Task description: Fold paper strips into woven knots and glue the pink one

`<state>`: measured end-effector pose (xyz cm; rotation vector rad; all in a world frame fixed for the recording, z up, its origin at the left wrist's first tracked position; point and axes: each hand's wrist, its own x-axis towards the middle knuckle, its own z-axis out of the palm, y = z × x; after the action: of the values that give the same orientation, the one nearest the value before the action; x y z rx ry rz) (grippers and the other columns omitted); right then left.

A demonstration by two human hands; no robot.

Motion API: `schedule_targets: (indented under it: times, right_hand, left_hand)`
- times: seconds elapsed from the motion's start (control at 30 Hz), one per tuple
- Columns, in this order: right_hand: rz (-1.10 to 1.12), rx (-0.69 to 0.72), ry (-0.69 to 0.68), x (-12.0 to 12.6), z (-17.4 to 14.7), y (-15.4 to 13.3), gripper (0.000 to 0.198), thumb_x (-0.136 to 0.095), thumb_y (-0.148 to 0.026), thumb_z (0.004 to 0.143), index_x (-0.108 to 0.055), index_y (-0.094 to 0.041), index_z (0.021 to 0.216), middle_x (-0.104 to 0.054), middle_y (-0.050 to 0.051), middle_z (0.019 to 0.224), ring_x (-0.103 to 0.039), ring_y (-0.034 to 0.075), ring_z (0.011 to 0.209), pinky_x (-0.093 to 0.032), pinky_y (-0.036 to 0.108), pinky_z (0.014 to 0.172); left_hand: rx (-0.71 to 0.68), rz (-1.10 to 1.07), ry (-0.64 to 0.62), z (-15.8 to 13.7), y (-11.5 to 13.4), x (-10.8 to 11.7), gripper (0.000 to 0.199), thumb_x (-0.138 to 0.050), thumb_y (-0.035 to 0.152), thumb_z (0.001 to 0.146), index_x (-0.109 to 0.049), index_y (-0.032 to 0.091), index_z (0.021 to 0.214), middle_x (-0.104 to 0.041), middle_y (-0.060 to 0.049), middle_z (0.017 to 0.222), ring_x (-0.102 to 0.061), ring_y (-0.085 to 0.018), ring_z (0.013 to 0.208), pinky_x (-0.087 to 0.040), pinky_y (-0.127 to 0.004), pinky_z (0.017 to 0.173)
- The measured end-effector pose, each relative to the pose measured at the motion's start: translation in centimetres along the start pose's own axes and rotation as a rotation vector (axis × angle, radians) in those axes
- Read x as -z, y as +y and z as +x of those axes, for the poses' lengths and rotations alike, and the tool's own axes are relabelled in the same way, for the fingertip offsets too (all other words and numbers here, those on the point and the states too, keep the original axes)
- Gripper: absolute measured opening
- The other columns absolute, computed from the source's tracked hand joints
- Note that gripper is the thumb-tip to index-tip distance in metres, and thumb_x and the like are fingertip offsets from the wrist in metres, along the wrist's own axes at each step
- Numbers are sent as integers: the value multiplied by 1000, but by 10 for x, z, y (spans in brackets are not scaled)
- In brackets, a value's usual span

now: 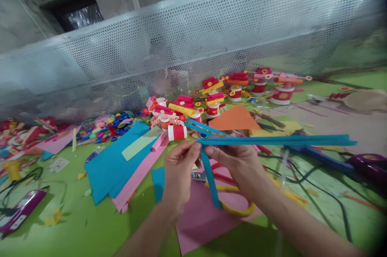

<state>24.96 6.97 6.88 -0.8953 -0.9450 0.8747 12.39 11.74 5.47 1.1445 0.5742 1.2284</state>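
Several long blue paper strips (pixel 272 140) stretch to the right from between my hands, and one end hangs down toward the table. With thumb and fingers, my left hand (pixel 179 168) pinches the strips at their left end. Close beside it, my right hand (pixel 237 164) also grips the strips, thumb on the near side. Beneath my hands lie scissors with yellow and red handles (pixel 242 208), on a pink sheet (pixel 196 224). Part of the scissors is hidden by my right hand and the hanging strip.
Blue sheets (pixel 115 164) and pink strips lie left on the green table (pixel 121 233). Paper-cup models (pixel 282 94) and colourful caps (pixel 117 126) line the mesh partition (pixel 211 31). A purple device (pixel 24 210) sits left; a purple glue gun (pixel 370 168) and cables are right.
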Motion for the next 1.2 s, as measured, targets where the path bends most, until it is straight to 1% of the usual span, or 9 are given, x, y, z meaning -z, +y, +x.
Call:
schedule_targets:
  times: [0.13,0.23,0.37,0.5,0.63,0.73,0.87,1.0,1.2]
  right_hand:
    - [30,26,58,-2,-2,-6,12,-89,-28,69,-80,-28,76,-76,-1,79,-70,19,77,-60,34,75]
    - [36,36,82,-3,-4,-11,13,-90,-27,67,-80,-28,75,-76,-1,81,-68,18,75,-60,34,74]
    - [-21,67,-1,-3,-7,-19,9,-86,-29,74,-77,-26,75,-70,0,77,-65,18,73,-58,32,67]
    - [-104,105,14,-3,-7,-23,8,-86,-28,74,-78,-27,76,-69,-1,75,-63,15,70,-56,26,62]
    - [-79,28,33,-1,-7,-20,11,-89,-27,69,-79,-26,74,-71,0,75,-63,15,68,-56,26,63]
    - [-66,-19,2,-1,-9,-18,11,-88,-26,70,-78,-24,73,-70,1,73,-62,15,68,-56,27,62]
    - [-34,7,-29,-1,-11,-18,8,-84,-26,76,-76,-24,76,-65,0,78,-60,15,70,-55,26,61]
    - [-61,30,-54,1,-10,-19,6,-78,-26,82,-74,-24,79,-61,0,76,-56,14,67,-51,27,56]
    - [-254,34,-58,-2,-9,-25,7,-80,-22,78,-75,-24,75,-65,0,75,-59,15,68,-52,27,60]
  left_hand:
    - [20,60,-14,-6,4,-2,21,-78,39,83,-78,20,91,-58,4,59,-50,-6,48,-42,-19,45]
    - [19,68,-36,-10,9,-3,22,-78,39,83,-77,20,93,-58,5,58,-51,-7,44,-44,-20,42]
    - [58,37,-79,-12,13,-3,22,-76,39,85,-75,20,94,-65,3,59,-60,-10,49,-51,-22,48]
    - [91,-3,-121,-13,15,-3,21,-75,38,86,-74,19,95,-72,-1,69,-68,-13,57,-59,-26,58]
    - [68,-38,-142,-13,17,-3,16,-75,33,86,-75,20,96,-75,-1,75,-71,-14,65,-61,-28,66]
    - [75,-77,-129,-14,17,-3,13,-77,32,84,-75,21,92,-74,0,75,-71,-14,65,-61,-28,68]
    - [131,-100,-107,-15,17,-5,17,-79,35,81,-74,21,89,-72,1,72,-70,-14,61,-60,-28,62]
    - [135,-58,-148,-14,21,-5,19,-77,36,82,-70,19,86,-66,2,62,-65,-13,55,-53,-24,53]
    - [113,161,-220,-8,36,4,17,-73,33,85,-69,17,83,-67,-1,69,-62,-13,62,-53,-25,56]
